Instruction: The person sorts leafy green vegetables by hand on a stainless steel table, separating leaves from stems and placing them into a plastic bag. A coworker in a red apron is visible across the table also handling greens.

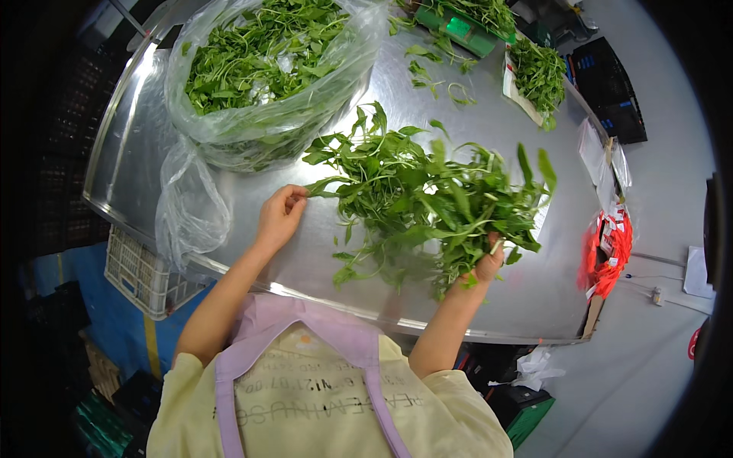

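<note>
A loose heap of leafy green stems (395, 183) spreads over the stainless steel table (252, 200) in front of me. On its right side, my right hand (489, 260) grips a bunch of leafy greens (475, 212), and leaves hide most of the fingers. My left hand (280, 214) is at the heap's left edge, with curled fingertips pinching the end of a leafy sprig (325, 186). Beyond my left hand stands a large clear plastic bag (275, 129), its mouth wide and full of the same greens (257, 63).
A green scale (458, 31) with a lit display carries greens at the back. Right of it, more greens (538, 74) lie on a pale tray. Red tag-like strips (610, 249) hang at the table's right edge. A white plastic crate (140, 275) sits below left.
</note>
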Tool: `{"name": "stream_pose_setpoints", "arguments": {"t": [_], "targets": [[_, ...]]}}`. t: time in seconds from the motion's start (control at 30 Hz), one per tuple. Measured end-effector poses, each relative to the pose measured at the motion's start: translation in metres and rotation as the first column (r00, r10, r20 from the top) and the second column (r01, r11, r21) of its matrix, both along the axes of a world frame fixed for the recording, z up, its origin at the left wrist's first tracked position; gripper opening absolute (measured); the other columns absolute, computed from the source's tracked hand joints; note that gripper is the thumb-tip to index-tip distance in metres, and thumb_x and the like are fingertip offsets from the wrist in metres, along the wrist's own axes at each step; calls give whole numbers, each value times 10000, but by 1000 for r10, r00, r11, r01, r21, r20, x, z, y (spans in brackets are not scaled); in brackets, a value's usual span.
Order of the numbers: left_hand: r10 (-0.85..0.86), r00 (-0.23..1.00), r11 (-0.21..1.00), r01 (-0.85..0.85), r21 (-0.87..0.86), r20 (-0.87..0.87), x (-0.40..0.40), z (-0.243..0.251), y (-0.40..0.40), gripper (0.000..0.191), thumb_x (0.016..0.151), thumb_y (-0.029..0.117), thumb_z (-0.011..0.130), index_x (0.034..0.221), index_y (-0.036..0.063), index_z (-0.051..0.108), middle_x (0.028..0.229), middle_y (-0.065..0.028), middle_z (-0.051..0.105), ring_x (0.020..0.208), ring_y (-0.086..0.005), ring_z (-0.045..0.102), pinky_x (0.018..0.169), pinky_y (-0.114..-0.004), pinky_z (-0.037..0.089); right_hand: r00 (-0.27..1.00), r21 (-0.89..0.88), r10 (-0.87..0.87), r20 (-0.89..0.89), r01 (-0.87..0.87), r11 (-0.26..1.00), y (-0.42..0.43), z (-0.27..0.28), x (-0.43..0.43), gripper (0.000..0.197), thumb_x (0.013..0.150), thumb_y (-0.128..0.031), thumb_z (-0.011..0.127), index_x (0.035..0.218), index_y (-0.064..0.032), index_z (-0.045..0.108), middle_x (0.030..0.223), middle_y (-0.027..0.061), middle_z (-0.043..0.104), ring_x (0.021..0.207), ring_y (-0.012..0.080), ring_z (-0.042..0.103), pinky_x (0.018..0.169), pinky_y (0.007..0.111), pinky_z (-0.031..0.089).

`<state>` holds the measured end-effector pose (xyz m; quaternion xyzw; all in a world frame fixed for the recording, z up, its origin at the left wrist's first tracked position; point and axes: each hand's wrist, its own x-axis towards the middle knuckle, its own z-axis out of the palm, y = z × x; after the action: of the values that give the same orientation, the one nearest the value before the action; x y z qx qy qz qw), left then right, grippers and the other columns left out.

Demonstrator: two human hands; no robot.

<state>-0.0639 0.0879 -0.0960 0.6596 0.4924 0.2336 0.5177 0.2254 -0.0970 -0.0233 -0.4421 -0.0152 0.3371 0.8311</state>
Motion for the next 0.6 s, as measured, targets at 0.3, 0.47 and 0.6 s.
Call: {"name": "stream_pose_setpoints", "arguments": {"t": [0.3, 0.47, 0.6], "targets": [[-405, 865, 529, 485, 696, -296, 28, 10, 46, 194, 755, 56, 594, 941, 23, 551, 925, -126, 520, 916, -293, 516, 761, -369, 438, 996, 253, -26, 81, 4, 967, 6, 59, 39, 382, 799, -181, 482, 1141, -21, 543, 1082, 130, 588, 962, 293, 569, 852, 425, 463], [-413, 796, 465, 602, 649, -442, 28, -7, 62, 357, 757, 163, 593, 1087, 53, 514, 1097, -155, 468, 1060, -333, 439, 902, -416, 365, 975, 217, -140, 172, 102, 971, 19, 85, 57, 397, 789, -196, 513, 1147, -25, 535, 1094, 126, 579, 964, 298, 567, 841, 429, 472], [-433, 784, 490, 619, 614, -445, 26, -5, 66, 386, 738, 186, 585, 1097, 63, 513, 1101, -158, 466, 1071, -343, 433, 930, -431, 339, 873, 104, -359, 331, 344, 933, 32, 112, 73, 439, 799, -368, 534, 1107, -57, 564, 1084, 105, 591, 944, 278, 578, 812, 435, 482]]}}
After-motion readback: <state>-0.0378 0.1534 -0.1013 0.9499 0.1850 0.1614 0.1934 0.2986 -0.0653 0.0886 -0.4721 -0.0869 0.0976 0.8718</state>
